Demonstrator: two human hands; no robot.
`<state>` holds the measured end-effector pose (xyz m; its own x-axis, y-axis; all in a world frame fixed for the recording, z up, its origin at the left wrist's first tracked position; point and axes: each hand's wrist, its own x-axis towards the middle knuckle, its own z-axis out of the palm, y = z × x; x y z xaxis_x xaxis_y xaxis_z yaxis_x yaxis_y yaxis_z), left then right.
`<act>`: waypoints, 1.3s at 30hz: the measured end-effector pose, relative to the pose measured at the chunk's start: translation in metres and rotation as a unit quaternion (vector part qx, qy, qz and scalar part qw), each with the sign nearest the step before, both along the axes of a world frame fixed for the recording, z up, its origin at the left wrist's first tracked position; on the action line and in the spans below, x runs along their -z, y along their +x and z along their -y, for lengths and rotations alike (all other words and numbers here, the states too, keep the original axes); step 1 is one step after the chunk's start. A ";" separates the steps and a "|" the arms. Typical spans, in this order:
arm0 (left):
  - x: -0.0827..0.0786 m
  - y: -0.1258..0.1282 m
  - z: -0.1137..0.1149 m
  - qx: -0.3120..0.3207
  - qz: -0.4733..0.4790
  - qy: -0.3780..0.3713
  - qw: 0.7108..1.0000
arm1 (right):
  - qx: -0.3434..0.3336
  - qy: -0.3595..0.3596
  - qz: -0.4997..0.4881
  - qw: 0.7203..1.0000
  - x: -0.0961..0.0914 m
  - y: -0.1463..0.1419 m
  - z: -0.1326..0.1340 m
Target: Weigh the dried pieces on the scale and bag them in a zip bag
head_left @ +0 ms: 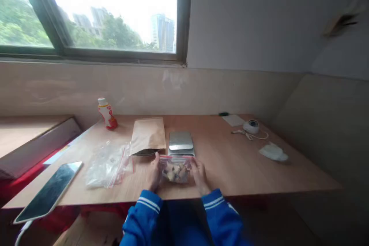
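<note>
A clear zip-lock bag with a red seal strip hangs upright between my hands at the table's front edge. Pale brown chunks lie in its lower part; I cannot make out what they are. My left hand pinches the bag's upper left corner, and my right hand pinches the upper right corner. Just behind the bag stands a kitchen scale with a silver platform, its front partly hidden by the bag. Left of the scale lies a brown kraft paper pouch, its dark mouth gaping toward me.
Several flat clear zip-lock bags lie left of my hands. A phone with a cable overhangs the front left edge. A red and white bottle stands at the back left. Farther right are a white dome camera and a crumpled white packet.
</note>
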<state>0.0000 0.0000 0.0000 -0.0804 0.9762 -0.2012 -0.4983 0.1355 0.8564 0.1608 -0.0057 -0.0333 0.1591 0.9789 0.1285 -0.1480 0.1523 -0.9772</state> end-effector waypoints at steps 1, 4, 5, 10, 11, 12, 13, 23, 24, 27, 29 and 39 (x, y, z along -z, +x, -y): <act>0.002 0.000 0.000 0.002 0.003 0.003 1.000 | -0.004 -0.003 -0.006 1.000 -0.002 0.000 0.001; 0.006 -0.001 0.000 0.013 0.014 0.010 1.000 | -0.009 -0.013 -0.029 0.999 -0.007 -0.002 0.004; 0.008 -0.002 0.000 0.016 0.019 0.011 1.000 | -0.011 -0.017 -0.040 0.999 -0.007 -0.003 0.005; 0.017 -0.012 -0.004 0.037 0.000 0.048 0.998 | 0.054 -0.036 -0.073 0.995 -0.013 0.013 0.012; 0.019 -0.014 -0.006 0.023 -0.019 0.062 0.998 | 0.083 -0.041 -0.071 0.993 -0.016 0.023 0.012; 0.020 -0.016 -0.007 0.006 -0.035 0.074 0.997 | 0.109 -0.046 -0.066 0.991 -0.019 0.036 0.010; 0.021 -0.018 -0.008 -0.012 -0.047 0.079 0.996 | 0.130 -0.052 -0.056 0.989 -0.023 0.051 0.007; 0.023 -0.017 -0.010 -0.035 -0.052 0.071 0.996 | 0.204 -0.068 0.239 0.947 -0.031 0.166 -0.068; 0.024 -0.017 -0.010 -0.034 -0.054 0.070 0.996 | 0.235 -0.051 0.276 0.931 -0.028 0.166 -0.071; 0.025 -0.017 -0.010 -0.029 -0.061 0.070 0.995 | 0.326 0.011 0.408 0.853 -0.016 0.150 -0.064; 0.024 -0.017 -0.010 -0.032 -0.066 0.072 0.995 | 0.301 0.023 0.496 0.815 -0.007 0.133 -0.051; 0.022 -0.015 -0.011 -0.032 -0.077 0.076 0.994 | 0.167 -0.098 0.637 0.746 0.011 0.095 -0.075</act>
<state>-0.0146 0.0106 -0.0220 -0.1611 0.9864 -0.0324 -0.3622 -0.0286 0.9317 0.2556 0.0693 -0.0438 0.2695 0.9318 0.2431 0.9343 -0.1919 -0.3003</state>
